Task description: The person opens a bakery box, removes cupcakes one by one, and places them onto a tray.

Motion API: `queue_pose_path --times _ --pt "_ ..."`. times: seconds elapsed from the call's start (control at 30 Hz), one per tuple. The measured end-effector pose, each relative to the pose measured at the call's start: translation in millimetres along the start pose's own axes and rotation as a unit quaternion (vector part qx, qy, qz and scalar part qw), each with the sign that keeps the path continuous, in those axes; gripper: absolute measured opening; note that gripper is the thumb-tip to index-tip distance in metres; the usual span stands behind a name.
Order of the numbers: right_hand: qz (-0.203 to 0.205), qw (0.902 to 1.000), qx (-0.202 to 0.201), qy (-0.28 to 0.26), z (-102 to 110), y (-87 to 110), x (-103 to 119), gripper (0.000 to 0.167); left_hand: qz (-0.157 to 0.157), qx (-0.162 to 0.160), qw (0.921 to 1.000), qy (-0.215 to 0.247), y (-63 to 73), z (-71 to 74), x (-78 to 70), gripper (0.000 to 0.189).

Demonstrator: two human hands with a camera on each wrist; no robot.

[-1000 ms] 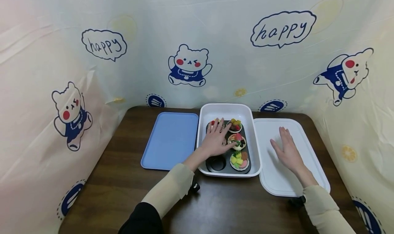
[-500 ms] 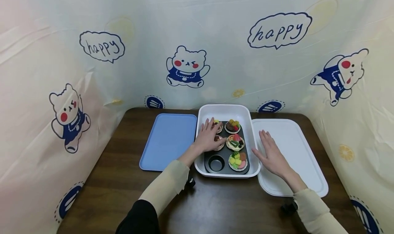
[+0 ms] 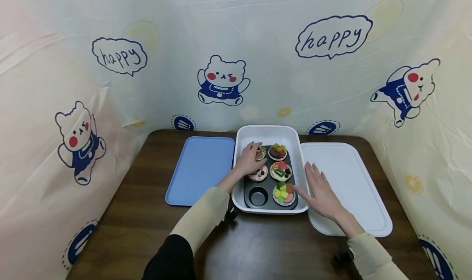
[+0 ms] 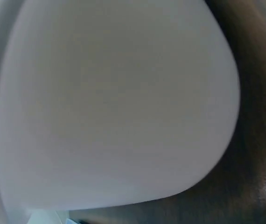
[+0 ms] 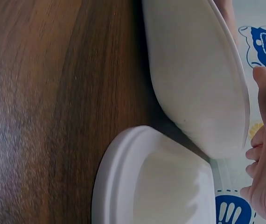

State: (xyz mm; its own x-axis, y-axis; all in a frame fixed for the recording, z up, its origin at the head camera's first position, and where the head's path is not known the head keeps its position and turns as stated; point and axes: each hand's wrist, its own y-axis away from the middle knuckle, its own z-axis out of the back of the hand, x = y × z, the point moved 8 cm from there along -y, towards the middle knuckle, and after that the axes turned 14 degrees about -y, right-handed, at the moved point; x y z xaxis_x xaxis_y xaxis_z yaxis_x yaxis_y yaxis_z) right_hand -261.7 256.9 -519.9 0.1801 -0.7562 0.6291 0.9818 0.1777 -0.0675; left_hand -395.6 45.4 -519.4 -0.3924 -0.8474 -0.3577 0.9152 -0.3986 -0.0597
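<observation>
My left hand reaches over a white bin and holds a small topped tart between its fingers and thumb. That tart sits in the back left cup of a dark muffin tin. Below the hand lies another tart, partly covered. The right column carries a back tart, a middle tart and a front tart with yellow, green and pink pieces. My right hand, fingers straight, stands at the bin's right wall, its thumb over the rim. The left wrist view shows only the bin's outer wall.
A blue tray lies left of the bin on the dark wooden table. To the right is a white tray, partly under my right hand. The front left muffin cup holds nothing. A printed curtain surrounds the table.
My left hand's spread fingers have drawn in around the back left tart, uncovering more of the one below. My right hand has moved left from over the white tray to the bin's right edge.
</observation>
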Motion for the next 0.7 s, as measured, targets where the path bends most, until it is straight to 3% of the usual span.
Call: queue_pose_path --times 0.2,0.4,0.7 --pt "0.016 0.9998 -0.004 0.013 -2 2.9 7 0.095 0.027 -0.012 0.9993 0.022 -8.1 -0.1 5.3 0.069" --pt "0.021 0.9995 0.001 0.024 -8 6.0 12 0.098 0.075 -0.024 0.9969 0.006 -13.3 1.6 13.3 0.066" --pt "0.026 0.9982 -0.005 0.054 -16 9.3 17 0.100 0.112 -0.039 0.9927 0.018 -9.3 0.5 18.0 0.062"
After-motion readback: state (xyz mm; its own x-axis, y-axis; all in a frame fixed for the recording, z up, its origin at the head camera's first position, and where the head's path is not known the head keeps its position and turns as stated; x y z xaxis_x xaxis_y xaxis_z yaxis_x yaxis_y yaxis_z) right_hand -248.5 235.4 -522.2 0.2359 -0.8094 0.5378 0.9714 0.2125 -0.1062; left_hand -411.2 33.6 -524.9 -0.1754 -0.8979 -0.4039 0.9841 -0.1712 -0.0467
